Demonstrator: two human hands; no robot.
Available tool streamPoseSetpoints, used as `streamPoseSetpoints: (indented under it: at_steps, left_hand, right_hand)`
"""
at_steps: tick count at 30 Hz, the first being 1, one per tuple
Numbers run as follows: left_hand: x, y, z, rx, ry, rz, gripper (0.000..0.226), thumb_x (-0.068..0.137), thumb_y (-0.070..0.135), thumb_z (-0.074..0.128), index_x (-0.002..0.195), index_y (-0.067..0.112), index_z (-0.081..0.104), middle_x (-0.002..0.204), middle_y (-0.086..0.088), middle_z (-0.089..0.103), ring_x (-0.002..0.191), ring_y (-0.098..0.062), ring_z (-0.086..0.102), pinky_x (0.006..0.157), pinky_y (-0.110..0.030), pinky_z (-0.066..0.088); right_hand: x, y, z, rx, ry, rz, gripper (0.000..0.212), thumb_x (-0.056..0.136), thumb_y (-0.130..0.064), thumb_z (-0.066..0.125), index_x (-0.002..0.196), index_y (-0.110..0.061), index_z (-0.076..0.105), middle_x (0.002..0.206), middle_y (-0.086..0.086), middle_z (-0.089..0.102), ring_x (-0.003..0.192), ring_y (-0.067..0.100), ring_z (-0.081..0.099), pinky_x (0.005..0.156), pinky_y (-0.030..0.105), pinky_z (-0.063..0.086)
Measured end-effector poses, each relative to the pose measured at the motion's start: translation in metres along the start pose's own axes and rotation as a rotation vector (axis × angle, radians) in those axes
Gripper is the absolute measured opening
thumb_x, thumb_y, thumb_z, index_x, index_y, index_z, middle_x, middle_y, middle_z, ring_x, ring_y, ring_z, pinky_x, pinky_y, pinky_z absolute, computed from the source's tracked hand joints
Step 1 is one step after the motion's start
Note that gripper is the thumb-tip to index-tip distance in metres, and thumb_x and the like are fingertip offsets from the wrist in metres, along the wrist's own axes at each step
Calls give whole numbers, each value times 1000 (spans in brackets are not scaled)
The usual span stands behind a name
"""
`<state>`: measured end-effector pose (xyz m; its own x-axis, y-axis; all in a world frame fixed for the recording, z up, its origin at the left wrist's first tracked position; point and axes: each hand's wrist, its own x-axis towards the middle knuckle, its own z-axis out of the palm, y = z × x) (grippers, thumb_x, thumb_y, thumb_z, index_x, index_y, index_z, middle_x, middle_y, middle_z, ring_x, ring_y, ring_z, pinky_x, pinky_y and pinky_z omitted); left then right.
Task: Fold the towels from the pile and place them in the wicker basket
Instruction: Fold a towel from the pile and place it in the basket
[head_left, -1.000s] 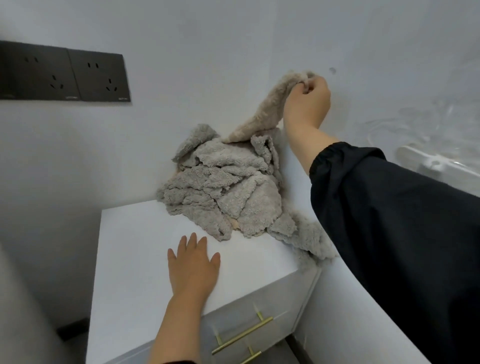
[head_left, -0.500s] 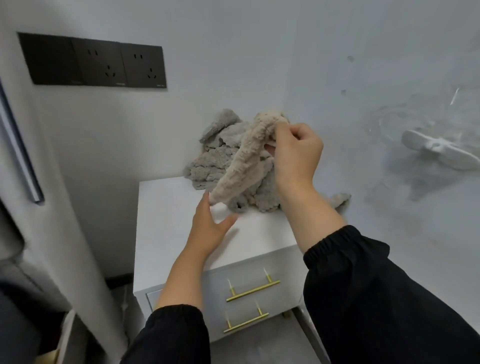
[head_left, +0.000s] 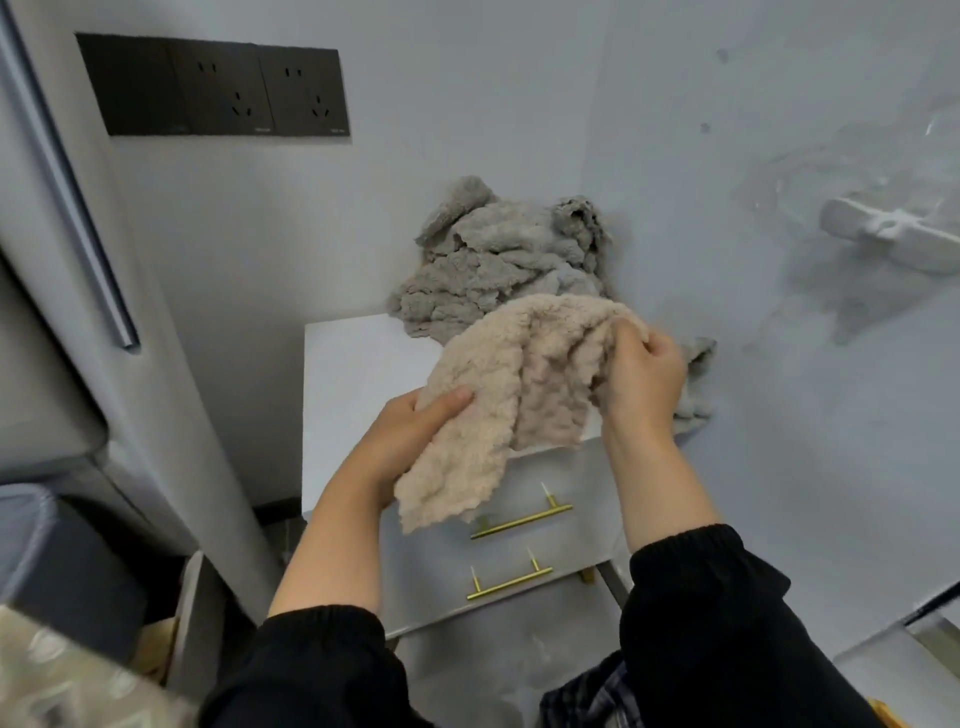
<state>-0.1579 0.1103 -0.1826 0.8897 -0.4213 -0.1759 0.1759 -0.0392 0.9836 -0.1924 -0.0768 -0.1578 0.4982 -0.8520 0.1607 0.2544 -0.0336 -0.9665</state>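
Beige towel (head_left: 519, 384): held up in the air between both hands, over the near edge of the white table (head_left: 358, 374); it is bunched and crumpled, with one loose flap hanging down in front of the drawer fronts.
Left grip (head_left: 410, 431): grasping the towel's left side, thumb on top of the fabric and fingers hidden underneath.
Right grip (head_left: 644, 379): clenched on a gathered fold at the towel's upper right, fingers curled into the pile of the cloth.
Grey pile (head_left: 498, 270): a heap of fluffy grey towels at the far right corner of the table, against the wall, with one piece spilling over the right edge.
Handling: judged light, very soft and floppy (it sags wherever it is not held), with a plush surface that should not slip; nothing fragile about it.
Where to hold: probably best at two neighbouring corners along one edge, so that it hangs flat and can be spread before folding; the present holds are mid-cloth, so both would need to work out to the corners.
Wicker basket: not to be made out in this view.
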Motion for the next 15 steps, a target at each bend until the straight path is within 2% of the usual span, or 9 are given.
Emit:
streamPoseSetpoints:
  at_steps: [2, 4, 5, 7, 9, 10, 12, 15]
  left_hand:
    - [3, 0, -3, -28, 30, -80, 26, 87, 34, 65, 103, 15, 64, 95, -4, 72, 75, -13, 71, 57, -21, 55]
    - [15, -5, -8, -47, 208, -80, 38, 86, 29, 68, 118, 13, 58, 109, -7, 67, 88, -18, 68, 66, -26, 56]
    - [22, -9, -11, -15, 299, -79, 50, 86, 26, 69, 130, 15, 50, 120, -9, 62, 97, -21, 66, 73, -28, 54]
    - [33, -19, -15, 238, 442, -63, 73, 86, 22, 65, 147, 20, 26, 142, -11, 43, 117, -27, 54, 86, -32, 46]
    - [37, -31, -17, 650, 543, 11, 78, 87, 20, 60, 150, 21, 15, 155, -9, 20, 136, -30, 31, 102, -38, 35]
    - [38, -37, -18, 799, 569, 87, 76, 87, 22, 59, 150, 20, 17, 157, -8, 15, 140, -29, 22, 108, -40, 28]
    - [40, -47, -18, 933, 462, 236, 69, 88, 32, 59, 148, 18, 27, 157, -8, 20, 143, -26, 16, 114, -38, 18]
    - [42, -54, -17, 1160, 154, 282, 73, 84, 53, 60, 145, 20, 36, 155, -3, 26, 144, -23, 16, 117, -41, 17]
  right_hand:
    - [6, 20, -5, -46, -31, 88, 27, 85, -12, 56, 63, -15, 40, 58, 2, 38, 56, 10, 36, 51, 24, 27]
    - [14, 35, -4, -120, -102, 166, 21, 83, -21, 60, 70, -6, 51, 66, 16, 52, 64, 17, 46, 59, 26, 36]
    - [18, 42, -3, -147, -126, 189, 21, 82, -24, 61, 78, -4, 57, 75, 20, 59, 71, 18, 52, 64, 29, 42]
    - [23, 52, 0, -221, -168, 160, 24, 88, -22, 59, 108, -10, 59, 104, 8, 62, 97, 18, 58, 82, 31, 48]
    - [20, 60, -1, -395, -223, 52, 50, 93, -17, 55, 139, -11, 38, 129, 0, 48, 117, 13, 49, 95, 25, 41]
    - [17, 65, -1, -518, -271, -26, 55, 93, -14, 54, 144, -10, 31, 139, 2, 42, 125, 16, 43, 101, 26, 37]
    - [12, 74, -2, -751, -407, -183, 48, 92, -8, 50, 139, -9, 40, 145, 10, 37, 133, 23, 37, 108, 31, 31]
    - [5, 79, -1, -900, -627, -290, 32, 91, -20, 55, 120, -9, 59, 130, 9, 52, 126, 27, 43, 107, 40, 33]
